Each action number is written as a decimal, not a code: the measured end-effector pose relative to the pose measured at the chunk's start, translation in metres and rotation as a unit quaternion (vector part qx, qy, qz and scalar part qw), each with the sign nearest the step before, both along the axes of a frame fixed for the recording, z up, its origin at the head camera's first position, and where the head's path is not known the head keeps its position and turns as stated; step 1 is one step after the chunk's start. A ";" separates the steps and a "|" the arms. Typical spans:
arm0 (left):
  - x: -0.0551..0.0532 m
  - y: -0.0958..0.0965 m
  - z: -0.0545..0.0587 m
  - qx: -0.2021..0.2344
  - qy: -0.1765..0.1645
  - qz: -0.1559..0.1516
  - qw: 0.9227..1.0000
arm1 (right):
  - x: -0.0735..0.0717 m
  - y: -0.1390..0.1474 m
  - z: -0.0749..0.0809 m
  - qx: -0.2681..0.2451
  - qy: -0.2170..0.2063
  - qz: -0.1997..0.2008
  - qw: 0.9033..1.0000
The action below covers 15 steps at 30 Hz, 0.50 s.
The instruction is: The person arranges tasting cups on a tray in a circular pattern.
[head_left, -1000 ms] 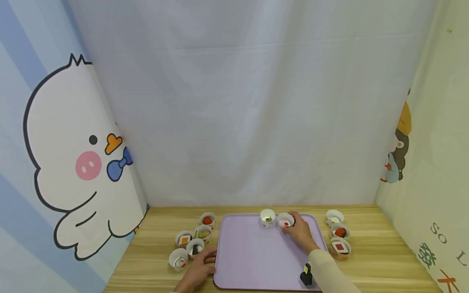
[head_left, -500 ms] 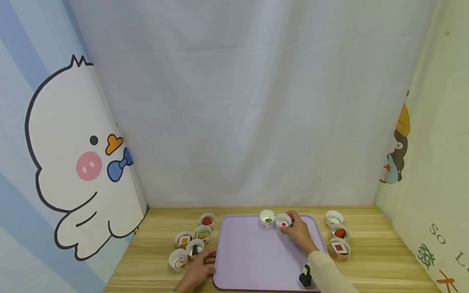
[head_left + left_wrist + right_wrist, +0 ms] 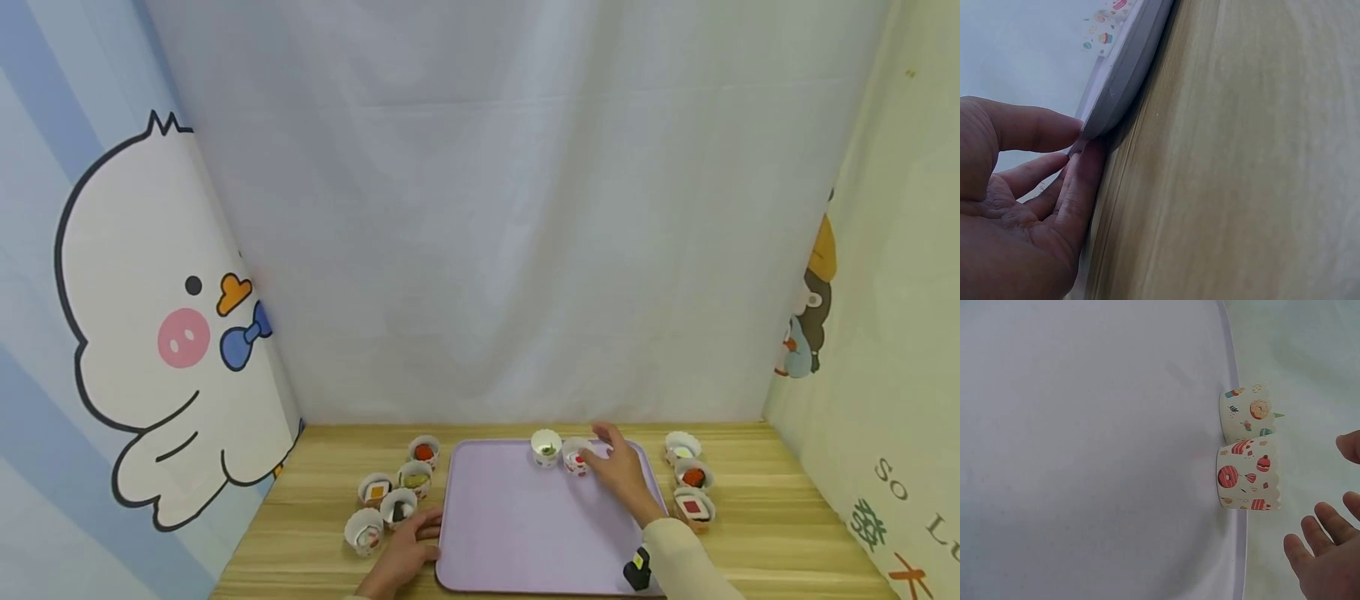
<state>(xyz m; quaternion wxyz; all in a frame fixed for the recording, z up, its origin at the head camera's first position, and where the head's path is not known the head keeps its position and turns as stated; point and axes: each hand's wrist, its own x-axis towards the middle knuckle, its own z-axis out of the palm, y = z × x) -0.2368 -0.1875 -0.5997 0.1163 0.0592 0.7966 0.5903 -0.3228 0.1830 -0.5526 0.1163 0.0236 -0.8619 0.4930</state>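
A lilac tray [image 3: 536, 533] lies on the wooden table. At its far edge two white paper baking cups stand side by side, one cup with a green bit [image 3: 547, 450] inside and the other cup with something red [image 3: 576, 463]. My right hand [image 3: 621, 475] is just right of the red one, fingers spread and holding nothing; the right wrist view shows a gap between the fingers [image 3: 1317, 536] and that patterned cup [image 3: 1249, 476]. At the tray's left rim, my left hand [image 3: 405, 557] pinches the edge, thumb [image 3: 1041, 128] above and fingers below.
Left of the tray several paper cups hold small food-like pieces, including an orange-topped piece [image 3: 377, 492]. To its right are three more cups, among them a cup with a red piece [image 3: 693, 479]. A grey-white curtain [image 3: 495, 250] hangs behind the table.
The red-bit cup has shifted slightly left, close beside the other cup. My right hand has since let go of it and spread its fingers. The left hand stays in place.
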 end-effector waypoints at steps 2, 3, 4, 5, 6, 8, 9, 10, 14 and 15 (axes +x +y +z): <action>0.001 0.000 0.001 0.000 0.002 0.001 1.000 | 0.002 0.000 0.004 -0.001 0.001 0.005 1.000; 0.001 0.000 0.001 -0.002 0.003 0.001 1.000 | 0.004 0.000 0.006 0.000 -0.001 0.008 1.000; 0.001 0.000 0.001 -0.002 0.002 0.002 1.000 | 0.005 0.001 0.008 -0.001 -0.003 0.011 1.000; 0.001 0.000 0.002 -0.003 0.003 0.002 1.000 | 0.006 0.001 0.010 -0.002 -0.001 0.013 1.000; 0.001 0.001 0.002 -0.003 0.002 0.003 1.000 | 0.007 0.001 0.012 0.000 -0.003 0.016 1.000; 0.001 0.001 0.002 -0.003 0.002 0.004 1.000 | 0.009 0.002 0.017 0.000 -0.007 0.021 1.000; 0.001 0.000 0.002 -0.004 0.002 0.005 1.000 | 0.011 0.002 0.019 0.004 -0.010 0.022 1.000; 0.001 0.000 0.001 -0.005 0.004 0.006 1.000 | 0.012 0.002 0.022 0.006 -0.011 0.024 1.000; 0.001 0.001 0.000 -0.005 0.009 0.009 1.000 | 0.017 0.004 0.030 0.014 -0.019 0.031 0.999; 0.001 0.001 0.000 -0.005 0.011 0.009 1.000 | 0.018 0.006 0.032 0.018 -0.020 0.032 0.999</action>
